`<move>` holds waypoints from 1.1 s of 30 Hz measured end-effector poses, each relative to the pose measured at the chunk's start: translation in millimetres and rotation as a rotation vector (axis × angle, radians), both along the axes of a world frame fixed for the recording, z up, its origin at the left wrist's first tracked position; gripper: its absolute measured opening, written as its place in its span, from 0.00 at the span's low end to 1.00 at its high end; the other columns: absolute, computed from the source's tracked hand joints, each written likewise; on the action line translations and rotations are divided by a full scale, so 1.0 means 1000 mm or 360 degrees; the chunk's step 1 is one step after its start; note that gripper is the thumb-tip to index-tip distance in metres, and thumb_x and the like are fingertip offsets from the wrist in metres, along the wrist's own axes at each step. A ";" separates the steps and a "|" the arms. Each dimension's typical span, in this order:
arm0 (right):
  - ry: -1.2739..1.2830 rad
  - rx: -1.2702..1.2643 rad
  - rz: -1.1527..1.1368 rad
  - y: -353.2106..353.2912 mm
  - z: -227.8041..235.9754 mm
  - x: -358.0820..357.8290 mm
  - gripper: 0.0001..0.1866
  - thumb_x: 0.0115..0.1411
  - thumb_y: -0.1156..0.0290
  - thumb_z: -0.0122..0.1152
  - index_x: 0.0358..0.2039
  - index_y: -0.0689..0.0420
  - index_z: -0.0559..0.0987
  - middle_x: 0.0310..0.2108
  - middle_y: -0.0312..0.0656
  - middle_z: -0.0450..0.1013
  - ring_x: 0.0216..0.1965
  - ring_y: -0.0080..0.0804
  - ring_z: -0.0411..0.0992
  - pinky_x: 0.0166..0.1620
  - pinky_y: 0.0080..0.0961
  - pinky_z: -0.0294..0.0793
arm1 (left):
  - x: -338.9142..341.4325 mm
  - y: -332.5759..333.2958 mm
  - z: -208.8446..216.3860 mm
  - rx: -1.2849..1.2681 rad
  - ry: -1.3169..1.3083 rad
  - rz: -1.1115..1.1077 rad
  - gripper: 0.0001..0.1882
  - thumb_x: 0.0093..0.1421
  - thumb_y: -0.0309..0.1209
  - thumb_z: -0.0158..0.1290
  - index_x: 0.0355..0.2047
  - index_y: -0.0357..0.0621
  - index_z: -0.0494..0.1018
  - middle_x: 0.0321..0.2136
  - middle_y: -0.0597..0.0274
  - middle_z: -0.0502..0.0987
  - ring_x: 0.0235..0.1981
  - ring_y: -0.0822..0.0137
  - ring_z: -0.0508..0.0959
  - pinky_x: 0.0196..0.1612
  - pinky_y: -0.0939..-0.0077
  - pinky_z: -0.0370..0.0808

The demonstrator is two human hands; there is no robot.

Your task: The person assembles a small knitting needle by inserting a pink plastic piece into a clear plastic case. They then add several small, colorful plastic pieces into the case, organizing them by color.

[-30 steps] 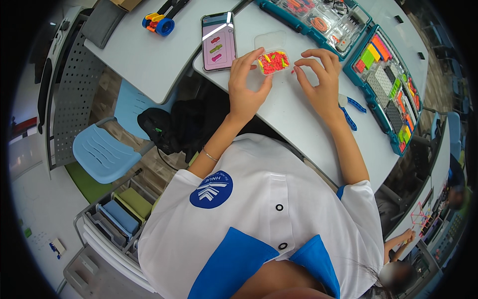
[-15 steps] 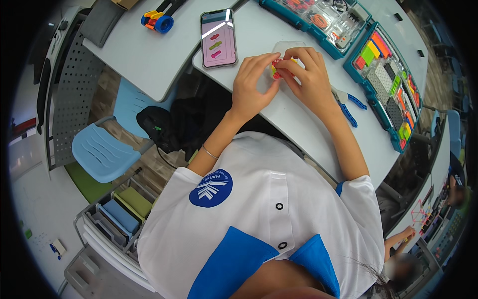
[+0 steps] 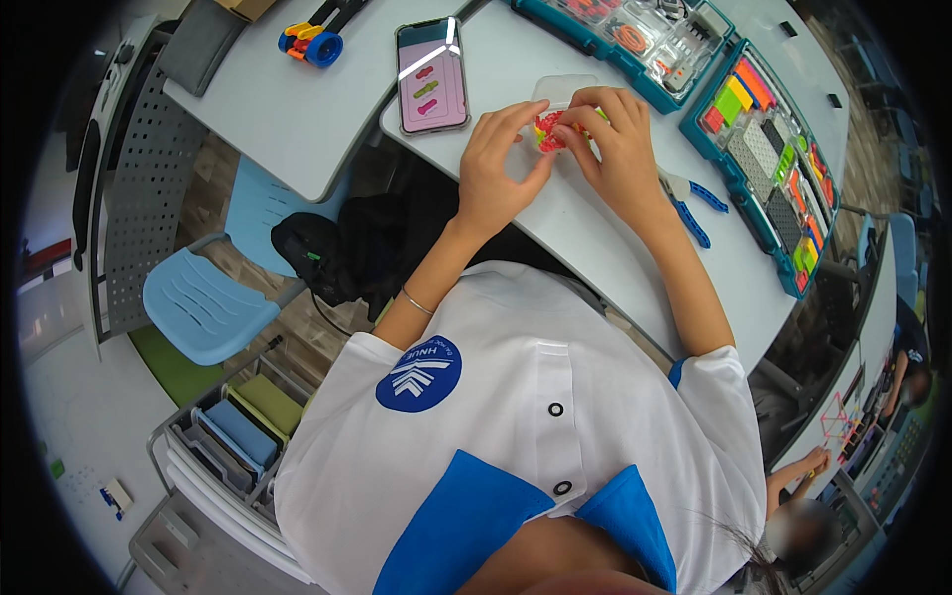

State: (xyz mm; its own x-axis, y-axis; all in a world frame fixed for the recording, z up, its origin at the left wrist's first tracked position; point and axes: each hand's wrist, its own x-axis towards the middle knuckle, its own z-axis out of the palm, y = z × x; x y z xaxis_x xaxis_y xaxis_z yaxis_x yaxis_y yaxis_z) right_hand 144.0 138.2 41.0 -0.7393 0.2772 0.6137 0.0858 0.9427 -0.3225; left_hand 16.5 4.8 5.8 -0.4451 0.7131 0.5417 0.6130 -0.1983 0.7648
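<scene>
A small clear plastic box [image 3: 542, 146] of tiny pink-red and yellow-green plastic pieces [image 3: 551, 131] rests on the white table between my hands. Its clear lid [image 3: 565, 87] stands raised on the far side. My left hand [image 3: 499, 164] curves round the box's left side, forefinger at the far edge and thumb at the near edge. My right hand [image 3: 617, 154] reaches in from the right, thumb and forefinger bent close together over the pieces. Whatever lies between those fingertips is too small to make out.
A phone [image 3: 433, 79] with a picture of coloured pieces lies left of the box. Blue-handled pliers [image 3: 691, 203] sit beside my right wrist. Teal cases of building parts [image 3: 719, 149] stand at the right. A small wheeled model [image 3: 317, 48] is on the far-left table.
My right fingers have shifted slightly right, uncovering more of the pink-red pieces. My left hand has barely moved and keeps its curve round the box.
</scene>
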 end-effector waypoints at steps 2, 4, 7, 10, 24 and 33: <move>0.0087 -0.0135 -0.0036 0.000 0.003 0.000 0.08 0.55 0.70 0.71 0.34 0.54 0.81 0.42 0.36 0.74 0.45 0.38 0.70 0.51 0.37 0.65 | 0.000 0.000 -0.001 -0.0018 -0.0019 0.0044 0.31 0.52 0.19 0.65 0.58 0.41 0.74 0.53 0.55 0.78 0.53 0.59 0.78 0.46 0.71 0.80; 0.0201 -0.0347 -0.0082 0.001 0.007 0.002 0.07 0.57 0.71 0.71 0.34 0.54 0.81 0.42 0.37 0.74 0.46 0.39 0.70 0.51 0.38 0.65 | 0.002 -0.001 -0.004 -0.0020 -0.0047 0.0138 0.30 0.53 0.19 0.64 0.58 0.40 0.73 0.54 0.53 0.77 0.53 0.59 0.78 0.47 0.71 0.81; 0.0051 -0.0324 -0.0173 0.013 0.005 0.009 0.06 0.57 0.71 0.70 0.33 0.55 0.81 0.44 0.38 0.74 0.48 0.40 0.69 0.52 0.38 0.65 | 0.002 0.001 -0.006 0.0014 -0.0149 0.0321 0.30 0.56 0.19 0.62 0.60 0.38 0.71 0.56 0.51 0.75 0.54 0.60 0.77 0.49 0.71 0.80; -0.0191 -0.0186 -0.0279 0.019 -0.010 0.017 0.05 0.57 0.71 0.71 0.32 0.55 0.82 0.46 0.38 0.74 0.52 0.41 0.68 0.55 0.39 0.64 | 0.001 0.002 -0.011 0.0034 -0.0189 0.0332 0.31 0.56 0.18 0.61 0.62 0.38 0.69 0.58 0.51 0.73 0.56 0.59 0.76 0.50 0.71 0.80; -0.0060 -0.0198 -0.0110 0.004 0.021 0.010 0.07 0.55 0.72 0.71 0.36 0.53 0.83 0.45 0.35 0.75 0.52 0.41 0.69 0.56 0.40 0.64 | 0.001 -0.001 -0.002 -0.0006 -0.0078 0.0118 0.31 0.53 0.18 0.63 0.59 0.42 0.73 0.56 0.55 0.77 0.53 0.59 0.77 0.48 0.70 0.80; -0.0099 0.0027 -0.0030 -0.008 0.008 -0.001 0.11 0.49 0.74 0.72 0.35 0.52 0.84 0.45 0.35 0.73 0.52 0.39 0.69 0.53 0.38 0.67 | 0.000 0.000 -0.001 -0.0032 0.0078 0.0013 0.31 0.51 0.18 0.64 0.58 0.46 0.76 0.55 0.58 0.79 0.51 0.58 0.77 0.46 0.69 0.79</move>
State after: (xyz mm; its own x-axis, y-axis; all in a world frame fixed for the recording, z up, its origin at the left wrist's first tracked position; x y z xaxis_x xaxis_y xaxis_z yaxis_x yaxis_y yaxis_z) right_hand 142.8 130.0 48.9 -0.7709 0.2814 0.5715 0.1228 0.9459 -0.3002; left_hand 16.4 4.7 4.4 -0.4240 0.7205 0.5488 0.6515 -0.1783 0.7374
